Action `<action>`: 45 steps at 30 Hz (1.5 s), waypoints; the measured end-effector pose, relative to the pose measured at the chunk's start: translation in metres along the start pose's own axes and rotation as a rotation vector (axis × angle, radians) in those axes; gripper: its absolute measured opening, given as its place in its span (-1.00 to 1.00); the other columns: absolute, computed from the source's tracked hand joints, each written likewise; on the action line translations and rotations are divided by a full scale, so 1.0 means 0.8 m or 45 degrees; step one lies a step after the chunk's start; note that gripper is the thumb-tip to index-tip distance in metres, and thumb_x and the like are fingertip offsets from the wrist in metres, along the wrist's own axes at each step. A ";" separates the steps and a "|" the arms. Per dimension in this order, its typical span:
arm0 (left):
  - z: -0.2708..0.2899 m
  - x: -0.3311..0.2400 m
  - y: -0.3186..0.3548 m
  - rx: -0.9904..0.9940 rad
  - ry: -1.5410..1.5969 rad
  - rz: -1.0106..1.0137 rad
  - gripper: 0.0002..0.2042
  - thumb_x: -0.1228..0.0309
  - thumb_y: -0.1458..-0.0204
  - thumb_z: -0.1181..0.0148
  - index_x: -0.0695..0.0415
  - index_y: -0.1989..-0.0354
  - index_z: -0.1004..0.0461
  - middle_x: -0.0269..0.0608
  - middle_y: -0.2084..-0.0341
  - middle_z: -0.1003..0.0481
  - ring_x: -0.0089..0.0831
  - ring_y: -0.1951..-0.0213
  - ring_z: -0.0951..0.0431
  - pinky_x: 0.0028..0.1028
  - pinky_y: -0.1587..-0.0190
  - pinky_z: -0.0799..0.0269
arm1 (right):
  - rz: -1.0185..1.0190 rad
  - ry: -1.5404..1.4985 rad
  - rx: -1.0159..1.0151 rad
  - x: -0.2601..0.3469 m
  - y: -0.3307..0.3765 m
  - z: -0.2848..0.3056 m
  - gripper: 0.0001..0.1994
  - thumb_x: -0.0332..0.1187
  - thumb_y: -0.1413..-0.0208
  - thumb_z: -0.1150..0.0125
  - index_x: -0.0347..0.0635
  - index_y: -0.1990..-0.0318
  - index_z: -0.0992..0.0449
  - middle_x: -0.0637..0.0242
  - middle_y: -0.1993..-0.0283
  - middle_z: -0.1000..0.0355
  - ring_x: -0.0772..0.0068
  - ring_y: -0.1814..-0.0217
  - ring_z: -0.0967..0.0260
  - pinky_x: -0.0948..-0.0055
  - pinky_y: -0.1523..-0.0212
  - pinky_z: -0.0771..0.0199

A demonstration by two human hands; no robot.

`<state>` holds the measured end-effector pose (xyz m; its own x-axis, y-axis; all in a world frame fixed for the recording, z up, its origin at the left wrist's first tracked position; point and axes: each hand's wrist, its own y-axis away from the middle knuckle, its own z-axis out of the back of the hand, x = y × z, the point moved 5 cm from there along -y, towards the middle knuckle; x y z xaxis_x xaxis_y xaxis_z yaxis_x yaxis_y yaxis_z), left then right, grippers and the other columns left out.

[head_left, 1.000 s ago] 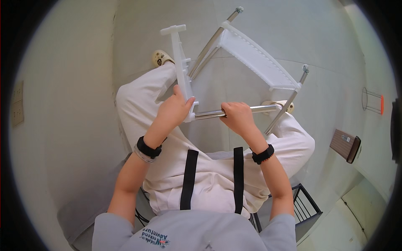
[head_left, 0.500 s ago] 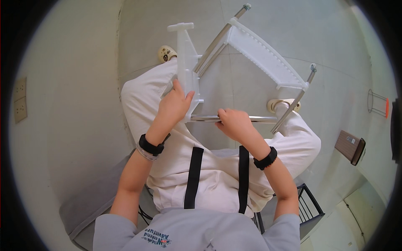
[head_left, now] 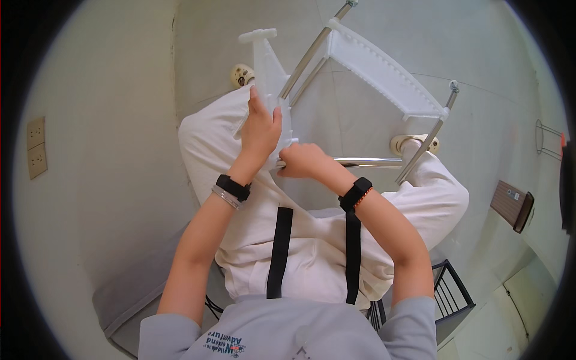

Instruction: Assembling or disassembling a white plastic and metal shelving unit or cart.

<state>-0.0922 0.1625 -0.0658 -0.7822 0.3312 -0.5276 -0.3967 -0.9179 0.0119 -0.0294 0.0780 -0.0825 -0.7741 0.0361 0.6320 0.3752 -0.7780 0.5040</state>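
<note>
Shifted left along the shiny metal tube (head_left: 369, 162) since half a second ago: right hand (head_left: 303, 161), from near mid-tube to the end beside the white plastic panel (head_left: 273, 66). Moved slightly up the panel: left hand (head_left: 261, 133).

Milky, smooth plastic in the panel, narrow and tapered, with a rounded crosspiece at the far end and short pegs along the right side. Similar white plastic in the shelf panel (head_left: 384, 72) beyond, broad, with a toothed edge, set between a left pole (head_left: 309, 54) and a right pole (head_left: 426, 147), both slim, polished metal. Panel and tube in front of the lap, between the bent legs in soft cream trousers (head_left: 207, 135).

Right fingers curled closed around the tube's left end, close against the panel's near corner. Left thumb and forefinger spread in a V, touching the panel; other fingers partly hidden, so cannot tell pinching from mere steadying.

Off to the right, a wire holder (head_left: 547, 139) with an orange edge, and nearer, a black barred rack (head_left: 451, 292); cannot tell contents of either. Between these, a ribbed brown box (head_left: 511, 206).
</note>
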 end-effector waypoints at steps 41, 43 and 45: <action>-0.022 -0.009 -0.016 -0.138 0.042 0.207 -0.59 0.52 0.16 0.02 0.35 0.08 -0.09 0.26 0.60 -0.44 0.20 0.49 -0.47 -0.02 0.40 -0.40 | 0.226 0.727 -1.099 -0.054 0.071 0.003 -0.84 -0.41 0.23 -0.13 -0.03 0.67 -0.25 0.46 0.72 -0.21 0.47 0.64 -0.27 0.51 0.59 -0.22; -0.020 -0.003 -0.016 -0.136 0.063 0.211 -0.59 0.51 0.15 0.03 0.34 0.08 -0.09 0.27 0.60 -0.44 0.21 0.48 -0.46 -0.01 0.38 -0.40 | 0.093 0.650 -1.012 -0.051 0.067 0.000 -0.83 -0.43 0.23 -0.11 -0.04 0.70 -0.25 0.43 0.77 -0.22 0.42 0.72 -0.28 0.48 0.69 -0.20; -0.019 0.004 -0.017 -0.133 0.081 0.213 -0.60 0.50 0.15 0.03 0.33 0.09 -0.10 0.27 0.59 -0.44 0.22 0.46 -0.46 -0.01 0.36 -0.39 | 0.056 0.588 -0.960 -0.048 0.063 -0.002 -0.83 -0.40 0.23 -0.16 -0.07 0.67 -0.27 0.38 0.77 -0.25 0.35 0.72 -0.30 0.41 0.69 -0.23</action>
<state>-0.0819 0.1724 -0.0808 -0.7997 0.1607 -0.5785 -0.2092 -0.9777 0.0176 0.0182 0.0362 -0.0824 -0.9567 -0.1335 0.2586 0.0994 -0.9850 -0.1408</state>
